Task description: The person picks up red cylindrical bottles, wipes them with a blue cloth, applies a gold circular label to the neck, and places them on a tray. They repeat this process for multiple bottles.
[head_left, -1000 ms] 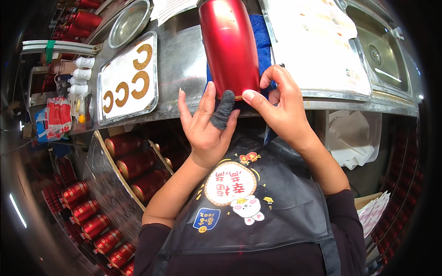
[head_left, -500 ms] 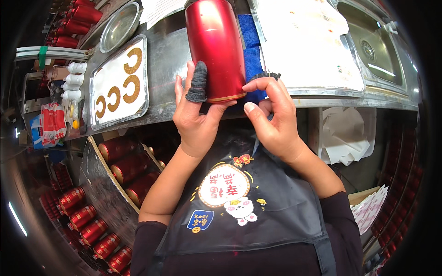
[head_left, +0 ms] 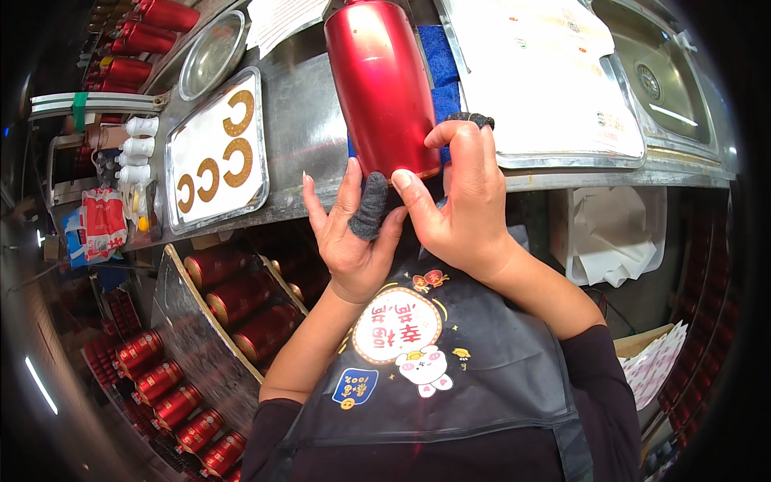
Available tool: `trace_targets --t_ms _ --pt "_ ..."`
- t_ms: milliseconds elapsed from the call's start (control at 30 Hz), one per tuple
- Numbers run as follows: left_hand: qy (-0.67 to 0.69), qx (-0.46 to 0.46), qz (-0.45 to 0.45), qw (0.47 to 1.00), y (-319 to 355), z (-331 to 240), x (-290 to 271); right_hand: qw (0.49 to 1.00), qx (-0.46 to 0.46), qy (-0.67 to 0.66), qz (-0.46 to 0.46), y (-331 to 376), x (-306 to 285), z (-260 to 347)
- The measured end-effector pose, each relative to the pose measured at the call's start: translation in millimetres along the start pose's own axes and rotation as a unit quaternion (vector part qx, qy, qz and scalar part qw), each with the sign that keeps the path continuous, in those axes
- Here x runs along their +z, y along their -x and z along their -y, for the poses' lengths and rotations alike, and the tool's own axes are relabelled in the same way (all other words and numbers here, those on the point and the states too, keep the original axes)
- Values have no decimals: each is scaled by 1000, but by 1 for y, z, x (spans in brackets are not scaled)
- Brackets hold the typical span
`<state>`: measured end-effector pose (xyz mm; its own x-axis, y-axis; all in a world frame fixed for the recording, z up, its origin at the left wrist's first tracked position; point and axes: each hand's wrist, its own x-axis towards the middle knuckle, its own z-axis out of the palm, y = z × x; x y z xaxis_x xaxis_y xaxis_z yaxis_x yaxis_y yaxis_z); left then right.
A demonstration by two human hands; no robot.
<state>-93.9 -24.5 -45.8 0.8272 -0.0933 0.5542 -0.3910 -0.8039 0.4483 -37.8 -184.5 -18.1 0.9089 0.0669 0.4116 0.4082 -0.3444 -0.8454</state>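
Workshop, production type: stainless-steel table (head_left: 301,100) with inset sink (head_left: 679,95), metal tray (head_left: 263,132) of gold C-shaped pieces (head_left: 246,161), large red bottle (head_left: 384,84). Similar red bottles (head_left: 242,300) stocked in quantity in an open bin (head_left: 201,329).

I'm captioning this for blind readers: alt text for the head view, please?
A person's left hand and right hand are at the near end of a red container over blue cloth; a tray of gold C-shaped pieces lies left, a sink right.
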Motion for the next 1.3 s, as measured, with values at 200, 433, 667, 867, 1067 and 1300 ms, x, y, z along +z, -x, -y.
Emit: trace_targets --t_ms 200,433,667,867,1067,1300 --pt "-70 36 33 996 -18 -12 -9 999 -11 -31 22 -2 -9 -4" --pt "-157 94 52 982 -49 -31 -17 975 95 -202 17 12 -20 -21" --pt "-91 70 80 990 -63 -33 -10 997 25 -77 9 23 -42 -22" --pt "-20 115 71 991 -75 -2 -5 976 -179 22 121 25 -30 -7" --pt "-82 166 62 981 -75 8 9 995 -77 -19 64 33 -25 -17" --pt "80 -68 97 990 -39 25 6 994 -12 5 107 44 -25 -20"
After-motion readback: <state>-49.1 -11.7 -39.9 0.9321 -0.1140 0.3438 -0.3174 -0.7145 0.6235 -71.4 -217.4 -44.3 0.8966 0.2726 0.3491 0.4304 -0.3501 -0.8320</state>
